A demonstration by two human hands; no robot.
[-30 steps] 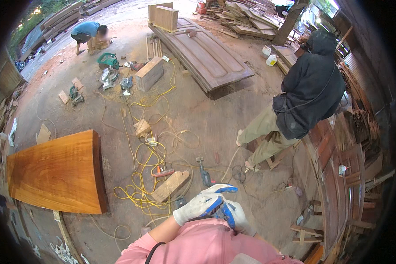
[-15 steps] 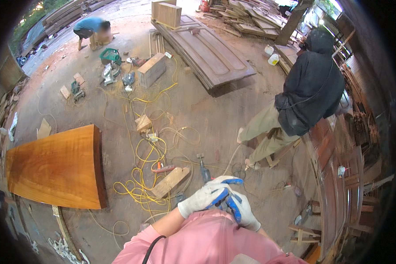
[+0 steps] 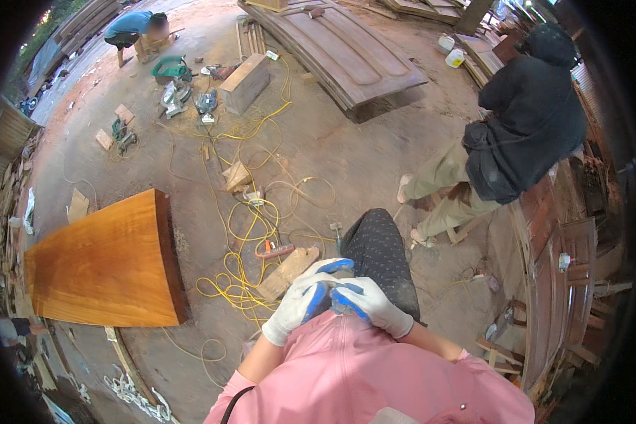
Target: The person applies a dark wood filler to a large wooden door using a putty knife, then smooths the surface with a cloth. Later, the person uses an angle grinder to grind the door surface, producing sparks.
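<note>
Both of my hands wear white gloves with blue palms and are pressed together in front of my pink top. My left hand (image 3: pixel 300 305) has its fingers curled against my right hand (image 3: pixel 369 304). The right hand's fingers seem to pinch the left glove near the fingertips. No tool shows in either hand. Just beyond them is my raised knee in dark dotted trousers (image 3: pixel 379 254). Below the hands on the ground lie a short wood block (image 3: pixel 288 272) and a tangle of yellow cable (image 3: pixel 244 279).
A thick orange-brown wood slab (image 3: pixel 106 265) lies at left. A person in a black jacket (image 3: pixel 526 124) bends over carved wood panels (image 3: pixel 558 283) at right. Stacked door panels (image 3: pixel 346 53) lie at the back. Power tools (image 3: pixel 191 99) lie near another person in blue (image 3: pixel 134 28).
The view has tilted down and my dark-trousered knee has come into sight past my hands. My hands stay joined, the right still working at the left glove.
</note>
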